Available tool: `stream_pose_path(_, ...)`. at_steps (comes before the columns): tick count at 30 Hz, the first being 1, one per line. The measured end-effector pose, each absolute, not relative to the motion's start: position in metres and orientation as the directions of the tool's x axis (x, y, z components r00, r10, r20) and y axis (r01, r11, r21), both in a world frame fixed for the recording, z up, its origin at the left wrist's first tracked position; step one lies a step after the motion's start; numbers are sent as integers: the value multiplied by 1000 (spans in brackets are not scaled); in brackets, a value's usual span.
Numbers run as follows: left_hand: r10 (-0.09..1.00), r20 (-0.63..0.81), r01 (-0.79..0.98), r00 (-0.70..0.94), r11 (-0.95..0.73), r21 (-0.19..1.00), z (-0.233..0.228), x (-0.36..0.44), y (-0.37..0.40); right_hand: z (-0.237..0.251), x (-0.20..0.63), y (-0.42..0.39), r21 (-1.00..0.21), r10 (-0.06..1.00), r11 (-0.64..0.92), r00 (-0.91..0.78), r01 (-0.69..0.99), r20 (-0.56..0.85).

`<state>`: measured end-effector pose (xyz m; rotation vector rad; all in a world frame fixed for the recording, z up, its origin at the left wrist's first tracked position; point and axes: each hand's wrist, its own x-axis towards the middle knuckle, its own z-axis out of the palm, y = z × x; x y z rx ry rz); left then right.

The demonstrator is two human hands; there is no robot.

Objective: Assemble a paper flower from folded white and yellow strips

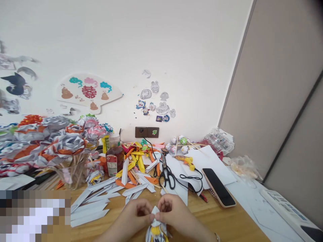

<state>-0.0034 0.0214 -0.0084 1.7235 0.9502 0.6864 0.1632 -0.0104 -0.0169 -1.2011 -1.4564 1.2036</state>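
At the table's front edge, my left hand (pixel 138 214) and my right hand (pixel 174 212) pinch a white folded paper petal (pixel 155 211) between thumbs and fingers. Below it is a white and yellow paper flower (pixel 155 232), cut off by the lower picture edge. Whether the petal is fixed to the flower, I cannot tell. Folded white paper strips (pixel 92 205) lie fanned out to the left. Beyond my hands are black-handled scissors (pixel 167 178) and a yellow glue gun (pixel 186 162) with a black cord.
Paper flowers (pixel 68 144) crowd the left side, some in a clear cup (pixel 73 173). A bottle of dark liquid (pixel 114 158) stands behind yellow and orange strips (pixel 140 163). To the right lie a phone (pixel 219 187), white paper sheets (pixel 207 164) and plastic packaging (pixel 219 141).
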Motion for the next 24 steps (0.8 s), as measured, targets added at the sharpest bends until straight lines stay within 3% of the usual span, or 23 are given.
stream_pose_path(11,839,79,438,538,-358,825,-4,-4,14,-18,174,-9,-958,962,112,-269,263,39)
stream_pose_path(24,817,96,524,569,-449,723,5,-5,11,-5,171,-17,-912,965,177,-246,369,88)
